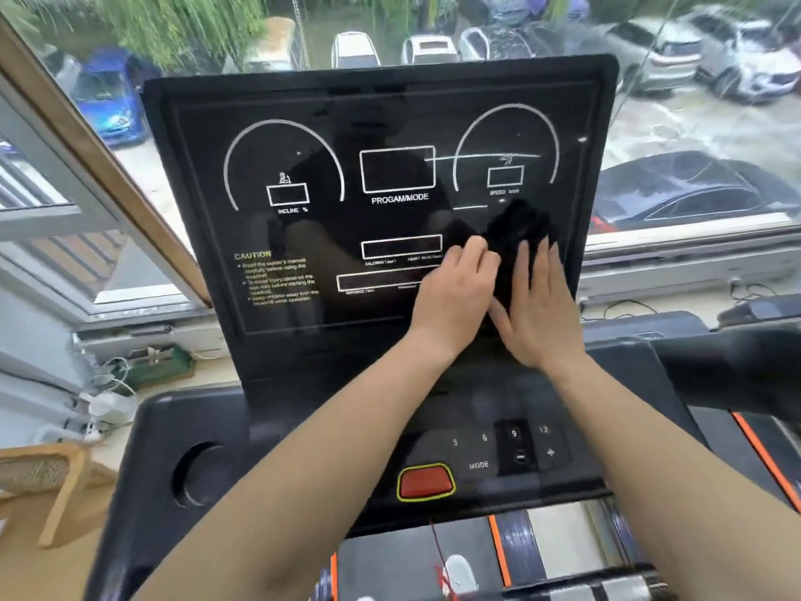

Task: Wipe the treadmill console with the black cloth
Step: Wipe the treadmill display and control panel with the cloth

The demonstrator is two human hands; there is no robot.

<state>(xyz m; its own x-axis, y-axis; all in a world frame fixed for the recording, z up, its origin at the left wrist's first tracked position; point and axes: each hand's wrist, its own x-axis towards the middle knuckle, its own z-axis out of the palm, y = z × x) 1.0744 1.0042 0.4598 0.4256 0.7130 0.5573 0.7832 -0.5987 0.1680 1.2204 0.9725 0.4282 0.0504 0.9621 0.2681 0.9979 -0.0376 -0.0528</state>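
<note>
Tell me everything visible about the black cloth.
The black cloth is a soft, dark, bunched-up rag, its outline blurred and hard to separate from the glossy black treadmill console beneath it. It lies pressed against the lower right of the upright display panel, below the SPEED readout. The right hand lies flat over its lower part, fingers spread; the left hand touches its left edge with curled fingers. No pattern or label can be made out.

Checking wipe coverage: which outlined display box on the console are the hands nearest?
The long box labelled calories: the left hand touches its right end, beside the black cloth. The incline, program and speed boxes sit higher up.
</note>
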